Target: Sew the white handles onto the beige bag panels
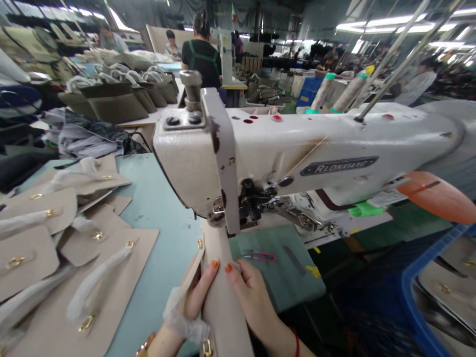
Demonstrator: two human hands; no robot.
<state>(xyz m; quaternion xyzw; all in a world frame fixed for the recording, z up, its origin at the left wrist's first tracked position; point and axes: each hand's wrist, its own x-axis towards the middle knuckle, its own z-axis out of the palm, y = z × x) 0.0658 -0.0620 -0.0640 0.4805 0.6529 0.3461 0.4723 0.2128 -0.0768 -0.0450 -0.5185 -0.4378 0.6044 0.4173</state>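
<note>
A beige bag panel (222, 307) runs up under the head of a white sewing machine (275, 144). My left hand (199, 292) grips its left edge, thumb on top, with a wrapped strap and gold buckle (200, 243) beside the fingers. White wrapping (182, 312) lies across that hand near the wrist. My right hand (253, 292) pinches the panel's right edge, thumb on top and fingers partly hidden beneath. Another gold buckle (207, 348) shows at the panel's lower end. The needle area is mostly hidden behind the machine head.
Several beige panels (122, 287) with wrapped straps lie on the left of the pale table (159, 208). Pink thread snips (260, 255) rest right of the machine head. A blue crate (405, 277) holding beige pieces stands at the lower right. Thread cones (323, 91) stand behind.
</note>
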